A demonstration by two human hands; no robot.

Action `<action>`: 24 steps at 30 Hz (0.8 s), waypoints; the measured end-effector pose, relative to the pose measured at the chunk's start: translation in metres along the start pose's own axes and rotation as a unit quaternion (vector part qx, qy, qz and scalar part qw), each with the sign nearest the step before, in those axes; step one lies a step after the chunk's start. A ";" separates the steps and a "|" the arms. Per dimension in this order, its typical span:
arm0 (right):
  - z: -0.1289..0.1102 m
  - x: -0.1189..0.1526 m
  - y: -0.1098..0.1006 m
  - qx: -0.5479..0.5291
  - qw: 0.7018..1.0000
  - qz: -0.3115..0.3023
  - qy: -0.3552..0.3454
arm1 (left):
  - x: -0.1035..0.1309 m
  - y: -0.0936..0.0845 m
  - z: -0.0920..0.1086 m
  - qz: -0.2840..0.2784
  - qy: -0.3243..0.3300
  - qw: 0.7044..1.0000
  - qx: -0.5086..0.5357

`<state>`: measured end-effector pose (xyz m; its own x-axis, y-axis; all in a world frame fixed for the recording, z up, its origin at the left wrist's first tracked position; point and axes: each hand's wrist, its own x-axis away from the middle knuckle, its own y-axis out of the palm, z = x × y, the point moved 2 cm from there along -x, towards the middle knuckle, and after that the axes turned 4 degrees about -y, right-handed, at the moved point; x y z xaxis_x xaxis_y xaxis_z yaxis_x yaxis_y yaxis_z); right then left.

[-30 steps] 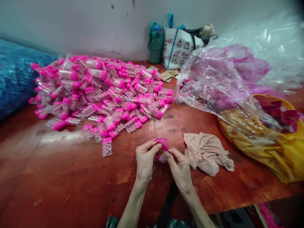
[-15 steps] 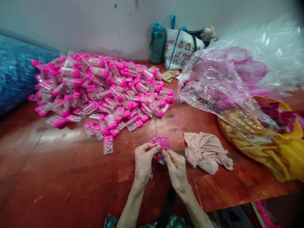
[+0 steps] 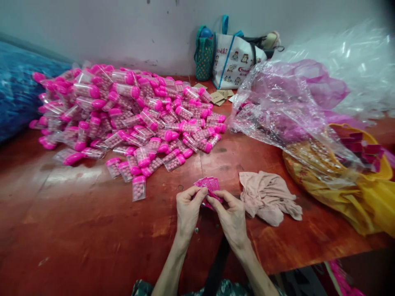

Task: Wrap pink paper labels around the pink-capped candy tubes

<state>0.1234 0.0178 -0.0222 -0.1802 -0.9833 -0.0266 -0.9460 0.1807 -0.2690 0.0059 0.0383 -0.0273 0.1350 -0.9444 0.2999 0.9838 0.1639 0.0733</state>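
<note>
Both hands meet over the red table, low in the middle of the head view. Pinched between them are small pink printed cards [image 3: 207, 182] with a swirl pattern, partly covered by the fingers. My left hand [image 3: 188, 207] grips them from the left, thumb on top. From the right, my right hand [image 3: 230, 211] pinches their edge with thumb and index finger. A large heap of clear containers with pink caps and pink balls [image 3: 132, 111] lies beyond, to the left. One such container [image 3: 138, 188] rests at the heap's near edge, closest to my left hand.
A crumpled beige cloth [image 3: 268, 197] lies right of my hands. Farther right are a yellow bag [image 3: 345, 201] and clear plastic wrap [image 3: 271, 111]. A white tote [image 3: 231, 61], a green bottle holder [image 3: 203, 57] and brown card pieces [image 3: 217, 98] stand or lie by the wall.
My right hand has shifted slightly right, its fingers changing their hold on the cards. The left hand stays almost in place, still gripping. The view has turned a little.
</note>
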 end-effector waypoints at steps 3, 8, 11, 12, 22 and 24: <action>0.004 0.000 0.000 0.005 1.000 0.022 0.018 | 0.001 0.001 -0.001 -0.038 -0.020 0.998 0.037; 0.008 0.001 -0.003 0.007 1.000 0.017 0.014 | -0.002 -0.004 -0.004 -0.086 -0.051 0.992 0.081; 0.005 0.002 -0.002 0.018 0.999 -0.001 -0.036 | -0.003 -0.007 -0.007 -0.075 -0.048 0.991 0.099; 0.004 0.002 -0.002 0.026 0.998 -0.007 -0.056 | -0.003 -0.007 -0.007 -0.068 -0.046 0.991 0.107; -0.002 0.003 -0.001 0.080 0.993 -0.035 -0.080 | -0.001 -0.008 -0.010 -0.021 -0.033 0.988 0.152; -0.001 0.003 -0.001 0.070 0.994 -0.036 -0.077 | -0.001 -0.006 -0.006 -0.039 -0.043 0.984 0.167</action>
<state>0.1235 0.0144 -0.0212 -0.0603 -0.9874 -0.1462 -0.9061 0.1156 -0.4070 0.0002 0.0367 -0.0335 0.0351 -0.9324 0.3598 0.8947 0.1897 0.4045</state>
